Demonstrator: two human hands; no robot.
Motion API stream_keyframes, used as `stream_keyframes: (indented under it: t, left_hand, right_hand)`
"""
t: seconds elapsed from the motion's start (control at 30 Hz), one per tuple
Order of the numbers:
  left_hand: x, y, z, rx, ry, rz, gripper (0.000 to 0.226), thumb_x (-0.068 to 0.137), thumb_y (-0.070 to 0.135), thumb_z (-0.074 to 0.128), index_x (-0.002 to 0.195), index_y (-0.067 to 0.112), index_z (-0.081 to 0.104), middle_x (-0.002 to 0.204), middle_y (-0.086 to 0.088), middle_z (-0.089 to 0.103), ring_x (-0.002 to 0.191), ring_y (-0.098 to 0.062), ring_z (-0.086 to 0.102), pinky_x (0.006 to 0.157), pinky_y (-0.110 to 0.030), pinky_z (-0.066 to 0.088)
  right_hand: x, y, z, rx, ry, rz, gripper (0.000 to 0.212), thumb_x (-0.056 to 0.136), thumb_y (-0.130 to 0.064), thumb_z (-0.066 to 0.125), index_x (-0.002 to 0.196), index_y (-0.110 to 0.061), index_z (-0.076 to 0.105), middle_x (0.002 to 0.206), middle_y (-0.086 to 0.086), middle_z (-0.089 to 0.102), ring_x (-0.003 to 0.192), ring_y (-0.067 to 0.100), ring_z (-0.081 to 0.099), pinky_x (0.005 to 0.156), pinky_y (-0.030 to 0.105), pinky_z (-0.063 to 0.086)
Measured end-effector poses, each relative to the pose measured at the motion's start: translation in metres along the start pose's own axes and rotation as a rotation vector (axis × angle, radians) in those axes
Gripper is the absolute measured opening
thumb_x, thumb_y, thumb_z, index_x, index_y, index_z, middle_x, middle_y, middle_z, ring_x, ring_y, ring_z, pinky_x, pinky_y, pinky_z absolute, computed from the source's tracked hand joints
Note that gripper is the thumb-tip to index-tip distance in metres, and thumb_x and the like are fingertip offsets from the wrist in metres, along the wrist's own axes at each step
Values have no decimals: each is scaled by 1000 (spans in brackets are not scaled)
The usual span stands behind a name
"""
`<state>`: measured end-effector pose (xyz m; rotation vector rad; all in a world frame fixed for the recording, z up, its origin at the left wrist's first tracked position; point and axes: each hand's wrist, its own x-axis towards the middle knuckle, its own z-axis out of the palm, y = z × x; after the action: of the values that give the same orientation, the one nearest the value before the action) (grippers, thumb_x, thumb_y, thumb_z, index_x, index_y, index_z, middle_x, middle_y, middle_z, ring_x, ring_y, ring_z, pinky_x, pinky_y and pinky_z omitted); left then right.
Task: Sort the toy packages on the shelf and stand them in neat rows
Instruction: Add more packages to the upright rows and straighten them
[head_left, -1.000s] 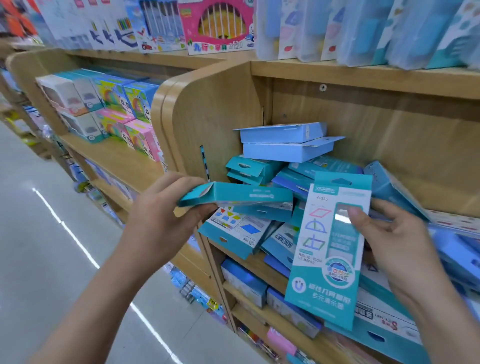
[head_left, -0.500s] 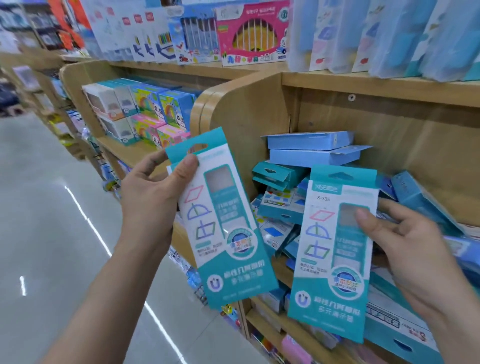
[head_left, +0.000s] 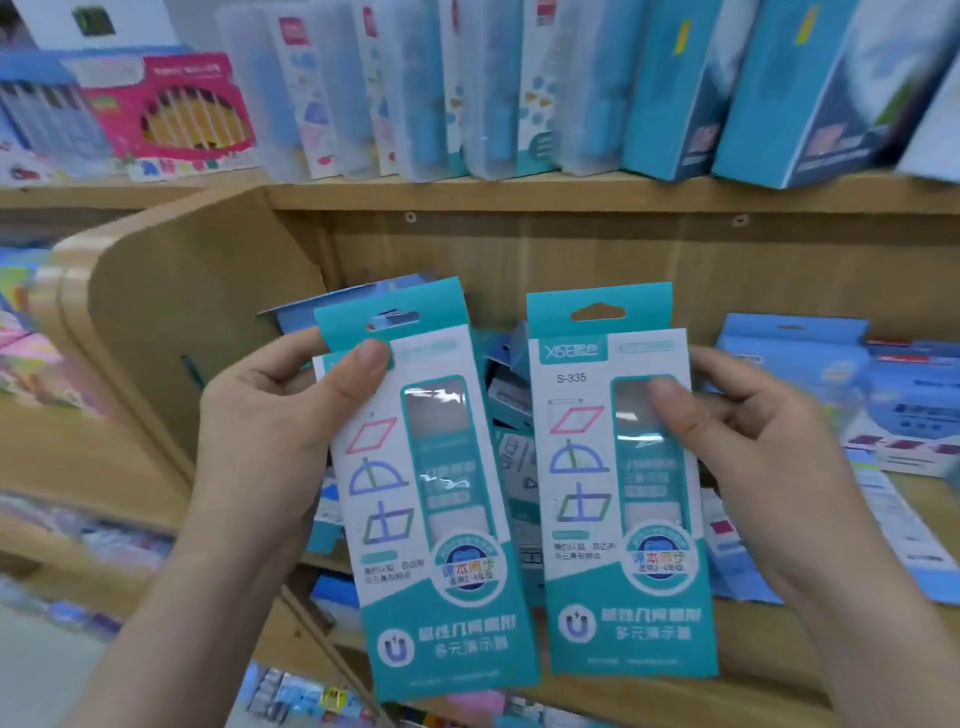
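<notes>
Two matching teal-and-white toy packages held up side by side before the wooden shelf.

The left hand pinches the left package, thumb on its upper front and fingers curled behind; the right hand clamps the right package the same way, thumb on its clear plastic window. Half a second ago the left one leaned well away from its twin; now the two are close together, the left leaning only slightly, and the view sits closer to the shelf. Both are flat glossy cardboard sleeves with a hang-slot tab and printed geometric outlines. Behind them, a loose pile of packages lies on the shelf board, with pale blue boxes further right. Above the shelf's wood-grain upper board stand translucent plastic cases and blue cartons.
</notes>
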<state>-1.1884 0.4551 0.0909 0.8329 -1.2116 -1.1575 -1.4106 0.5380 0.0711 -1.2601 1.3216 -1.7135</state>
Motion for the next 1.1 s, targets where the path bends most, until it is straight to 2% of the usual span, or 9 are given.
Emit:
stream_keyframes:
  t: [0.23, 0.33, 0.53, 0.63, 0.7, 0.77, 0.83, 0.93, 1.1]
  left_hand:
    - [-28, -14, 86, -50, -251, 13, 26, 51, 35, 76, 75, 24, 75, 78, -2, 75, 62, -16, 70, 55, -29, 57]
    - [-46, -16, 125, -55, -350, 57, 36, 50, 40, 79, 82, 25, 75, 82, 0, 75, 66, -14, 70, 60, -30, 58]
    - [-92, -21, 219, -58, -493, 122, 35, 44, 20, 79, 78, 30, 75, 79, 7, 75, 67, -5, 69, 57, -16, 53]
    - [-108, -33, 254, -57, -591, 135, 42, 44, 11, 85, 83, 19, 72, 85, 6, 75, 74, -5, 70, 63, -15, 53]
    - [-115, -48, 279, -44, -627, 122, 38, 51, 7, 83, 85, 15, 68, 86, 8, 75, 74, -2, 68, 65, -15, 52]
    - [-122, -62, 302, 2, -651, 99, 34, 55, 18, 81, 85, 26, 66, 84, 10, 74, 72, -3, 65, 67, -19, 52]
    - [-131, -77, 323, 76, -671, 75, 32, 58, 19, 78, 83, 36, 65, 81, 11, 71, 72, -6, 63, 70, -28, 52]
    - [-145, -98, 350, 208, -726, 91, 31, 67, 17, 75, 87, 36, 61, 82, 11, 68, 77, -17, 61, 76, -38, 50]
    - [-154, -118, 384, 272, -762, 83, 30, 78, 18, 72, 94, 39, 58, 90, 17, 67, 84, -18, 57, 74, -25, 47]
  right_hand:
    - [-38, -11, -97, -9, 322, -31, 20, 82, -23, 54, 99, -21, 65, 73, -6, 74, 57, 4, 66, 46, 13, 46]
    - [-54, -12, -148, -35, 440, -30, 24, 80, -28, 55, 102, -22, 65, 84, -6, 74, 68, 8, 68, 51, 17, 50]
    - [-71, -9, -256, -173, 672, -69, 16, 96, -19, 48, 100, -27, 60, 87, -16, 72, 76, 0, 67, 60, 15, 53]
    - [-74, 4, -295, -194, 742, -68, 16, 98, -18, 46, 106, -26, 57, 82, -21, 70, 73, -4, 65, 58, 11, 51]
    - [-74, 12, -319, -211, 747, -58, 17, 98, -15, 46, 106, -26, 56, 83, -19, 69, 75, -6, 65, 59, 10, 50]
    - [-73, 22, -339, -215, 723, -27, 18, 97, -15, 47, 106, -27, 56, 93, -13, 69, 81, -3, 66, 63, 13, 52]
    - [-71, 32, -355, -204, 674, 13, 19, 96, -15, 49, 104, -31, 57, 100, -8, 70, 91, 6, 67, 71, 24, 56]
    - [-70, 43, -374, -160, 622, 58, 21, 95, -13, 50, 105, -30, 57, 103, -6, 71, 99, 16, 67, 79, 36, 57]
    - [-64, 49, -391, -95, 555, 109, 24, 94, -13, 49, 118, -16, 53, 110, -4, 68, 103, 17, 66, 83, 38, 55]
